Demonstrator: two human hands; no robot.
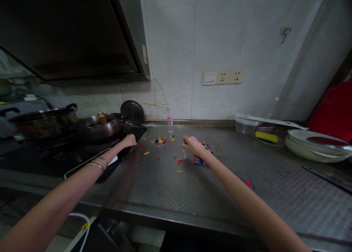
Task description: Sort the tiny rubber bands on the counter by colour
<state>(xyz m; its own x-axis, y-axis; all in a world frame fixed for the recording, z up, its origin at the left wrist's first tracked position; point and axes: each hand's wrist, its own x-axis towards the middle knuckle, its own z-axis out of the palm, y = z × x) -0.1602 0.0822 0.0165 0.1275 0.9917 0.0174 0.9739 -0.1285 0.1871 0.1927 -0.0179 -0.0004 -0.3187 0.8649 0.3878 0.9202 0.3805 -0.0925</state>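
Several small coloured pieces (161, 140) lie scattered on a steel counter (176, 193), with a denser heap (205, 146) farther right. My right hand (193, 145) rests on the counter beside that heap, fingers pinched together; what they hold is too small to name. My left hand (128, 140) sits curled at the stove's edge, with bracelets on the wrist; its fingers are closed and nothing shows in them. A small clear bottle (170, 123) with a pink cap stands upright behind the pieces.
A black stove (55, 156) at left carries a wok (41, 121) and a pan (100, 127), with a round lid (132, 112) against the wall. At right are stacked plates (313, 143), a clear container (244, 124) and a yellow sponge (266, 136). Wall sockets (223, 77) sit above.
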